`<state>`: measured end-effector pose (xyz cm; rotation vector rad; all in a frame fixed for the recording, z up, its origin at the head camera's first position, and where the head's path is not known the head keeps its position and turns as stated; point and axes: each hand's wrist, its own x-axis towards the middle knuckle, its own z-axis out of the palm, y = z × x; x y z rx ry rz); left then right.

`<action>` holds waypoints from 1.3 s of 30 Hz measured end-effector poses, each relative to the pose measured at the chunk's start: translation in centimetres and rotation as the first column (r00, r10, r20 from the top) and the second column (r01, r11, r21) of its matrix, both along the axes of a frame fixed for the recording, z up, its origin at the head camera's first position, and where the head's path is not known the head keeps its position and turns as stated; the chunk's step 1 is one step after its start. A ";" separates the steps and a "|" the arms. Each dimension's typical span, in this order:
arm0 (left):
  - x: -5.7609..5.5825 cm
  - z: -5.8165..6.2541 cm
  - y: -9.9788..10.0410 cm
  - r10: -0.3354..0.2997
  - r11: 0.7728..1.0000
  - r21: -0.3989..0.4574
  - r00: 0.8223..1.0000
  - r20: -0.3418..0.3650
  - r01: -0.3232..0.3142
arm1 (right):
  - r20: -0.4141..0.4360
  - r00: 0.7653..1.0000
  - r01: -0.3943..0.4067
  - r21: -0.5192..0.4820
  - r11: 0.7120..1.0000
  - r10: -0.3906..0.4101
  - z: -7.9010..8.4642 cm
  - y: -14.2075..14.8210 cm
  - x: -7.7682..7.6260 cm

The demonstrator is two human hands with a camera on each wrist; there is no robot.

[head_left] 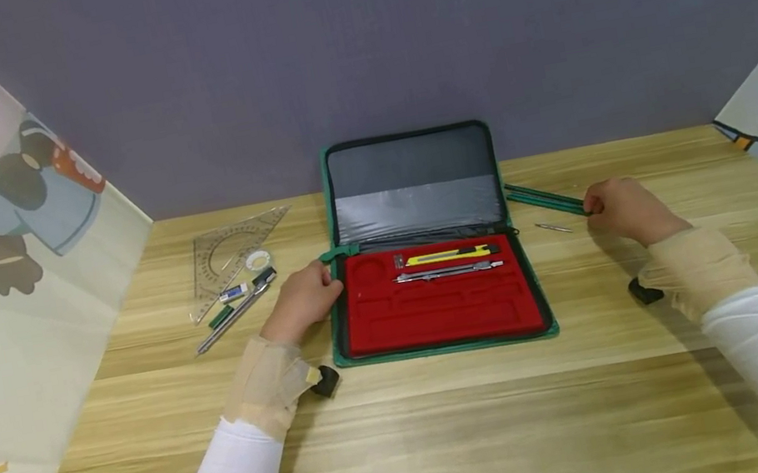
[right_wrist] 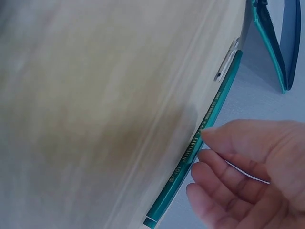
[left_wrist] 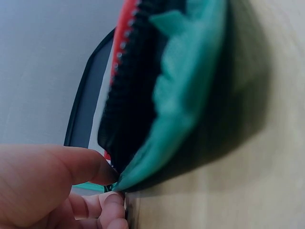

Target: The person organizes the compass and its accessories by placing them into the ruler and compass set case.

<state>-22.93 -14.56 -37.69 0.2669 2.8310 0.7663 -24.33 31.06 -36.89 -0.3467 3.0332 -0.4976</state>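
Observation:
A green zippered case (head_left: 445,349) lies unfolded on the wooden table, its lid leaning back. Its red insert (head_left: 440,325) holds a yellow utility knife (head_left: 451,255) and a silver drawing compass (head_left: 449,270); other recesses are bare. My left hand (head_left: 301,294) pinches the case's left edge between thumb and fingers. In the left wrist view, the thumb meets the case's green rim (left_wrist: 178,124) at a corner. Right of the case, my right hand (head_left: 633,210) grips the near end of green pencils (head_left: 544,201). Gold lettering shows on one pencil (right_wrist: 188,155) in the right wrist view.
Left of the case lie a clear set square (head_left: 200,255), a white ring (head_left: 257,260), an eraser (head_left: 233,293), a small green piece (head_left: 221,317) and a silver compass (head_left: 236,312). A small metal pen-shaped piece (head_left: 553,228) lies beside the pencils. A grey wall (head_left: 381,33) stands behind.

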 end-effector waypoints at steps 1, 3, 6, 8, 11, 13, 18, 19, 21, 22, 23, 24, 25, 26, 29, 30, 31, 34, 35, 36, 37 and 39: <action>0.0 0.0 0.0 -0.001 1.000 -0.002 1.000 0.000 0.001 | 0.001 1.000 0.003 0.002 1.000 -0.003 0.0 0.0 0.0; -0.1 -0.2 0.0 0.003 1.000 -0.005 1.000 0.007 -0.003 | -0.002 1.000 0.006 0.010 1.000 -0.006 0.0 0.0 0.0; -0.1 -0.2 0.0 0.004 1.000 -0.015 1.000 0.002 -0.004 | -0.002 1.000 0.007 0.019 1.000 -0.007 0.1 0.0 0.0; 0.0 -0.2 0.0 0.003 1.000 -0.019 1.000 0.001 -0.003 | -0.004 1.000 0.007 0.024 1.000 -0.007 0.1 0.0 0.0; 0.0 -0.2 0.1 0.006 1.000 -0.023 1.000 0.002 -0.006 | -0.002 1.000 0.010 0.025 1.000 -0.010 0.1 0.1 0.0; 0.0 -0.2 0.1 0.007 1.000 -0.024 1.000 0.004 -0.007 | -0.006 1.000 0.014 0.026 1.000 -0.014 0.0 0.2 0.0; -0.1 -0.1 0.1 0.003 1.000 -0.027 1.000 0.012 -0.003 | -0.007 1.000 0.016 0.027 1.000 -0.016 -0.1 0.2 0.0; -0.1 -0.1 0.1 0.005 1.000 -0.028 1.000 0.013 -0.005 | -0.006 1.000 0.015 0.027 1.000 -0.015 -0.1 0.3 -0.1; -0.1 -0.2 0.1 0.007 1.000 -0.031 1.000 0.014 -0.007 | -0.005 1.000 0.010 0.027 1.000 -0.010 -0.2 0.4 -0.1; -0.1 -0.2 0.1 0.007 0.999 -0.031 1.000 0.016 -0.007 | -0.001 1.000 0.008 0.025 1.000 -0.008 -0.2 0.4 -0.1; -0.2 -0.2 0.1 0.006 0.999 -0.033 1.000 0.017 -0.006 | 0.006 1.000 0.005 0.027 1.000 -0.005 -0.1 0.4 -0.1; -0.2 -0.2 0.1 0.008 0.999 -0.033 1.000 0.019 -0.008 | 0.018 1.000 0.004 0.023 1.000 -0.004 -0.1 0.5 0.0; -0.2 -0.3 0.1 0.012 0.999 -0.033 1.000 0.021 -0.011 | 0.031 1.000 0.001 0.020 1.000 -0.002 -0.1 0.5 0.0; -0.2 -0.3 0.1 0.012 0.999 -0.032 1.000 0.023 -0.011 | 0.045 0.999 0.000 0.017 1.000 -0.001 -0.1 0.6 0.0; -0.2 -0.3 0.1 0.011 0.999 -0.030 1.000 0.028 -0.011 | 0.081 0.997 -0.004 0.009 1.000 0.003 0.0 0.7 0.0; -0.2 -0.2 0.1 0.011 1.000 -0.030 1.000 0.029 -0.010 | 0.086 0.996 -0.004 0.004 1.000 0.004 0.0 0.7 0.0; -0.2 -0.2 0.1 0.010 1.000 -0.030 1.000 0.028 -0.010 | 0.085 0.996 -0.007 0.004 1.000 0.006 0.0 0.7 0.0; -0.2 -0.1 0.1 0.007 1.000 -0.030 1.000 0.025 -0.007 | 0.087 0.996 -0.013 -0.003 1.000 0.013 -0.1 0.7 0.0; -0.2 -0.1 0.1 0.006 1.000 -0.030 1.000 0.024 -0.006 | 0.089 0.996 -0.013 -0.005 1.000 0.013 -0.1 0.7 0.0; -0.2 -0.1 0.1 0.007 1.000 -0.031 1.000 0.022 -0.006 | 0.095 0.995 -0.014 -0.010 1.000 0.015 -0.1 0.7 0.0; -0.2 -0.1 0.1 0.007 1.000 -0.030 1.000 0.021 -0.007 | 0.105 0.994 -0.013 -0.013 1.000 0.015 -0.1 0.6 0.0; -0.1 -0.1 0.1 0.006 1.000 -0.029 1.000 0.021 -0.006 | 0.119 0.993 -0.011 -0.014 1.000 0.013 0.0 0.5 0.1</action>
